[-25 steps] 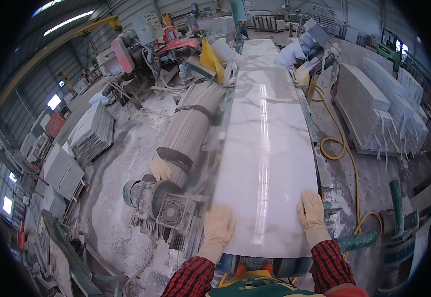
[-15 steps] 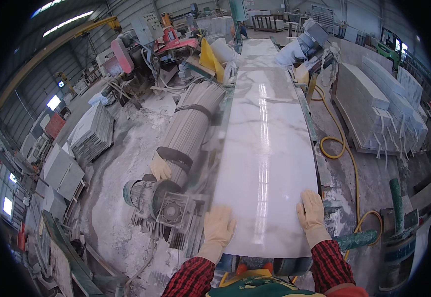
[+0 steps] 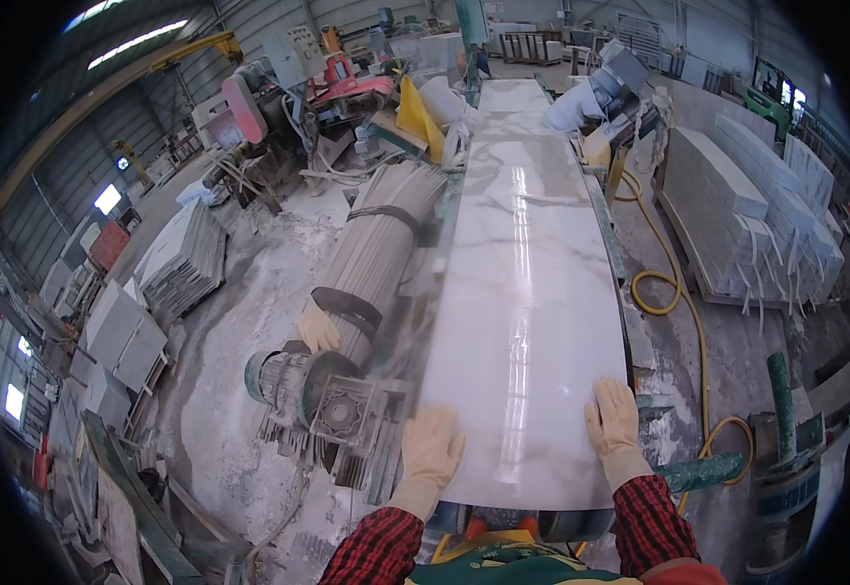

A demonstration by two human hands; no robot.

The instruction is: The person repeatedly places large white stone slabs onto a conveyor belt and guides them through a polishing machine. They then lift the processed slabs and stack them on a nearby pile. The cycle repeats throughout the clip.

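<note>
We look from head height through the left fisheye camera, facing forward and down along the slab. At close range, we frame the left hand and right hand near the lower edge.

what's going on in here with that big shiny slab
A person in pale gloves stands at the near end of a long, glossy, white veined slab, which lies flat. The left hand rests at its left edge and the right hand at its right edge, fingers pointing away from the body. To the left are a strapped bundle of strips and a dusty motor.
</note>
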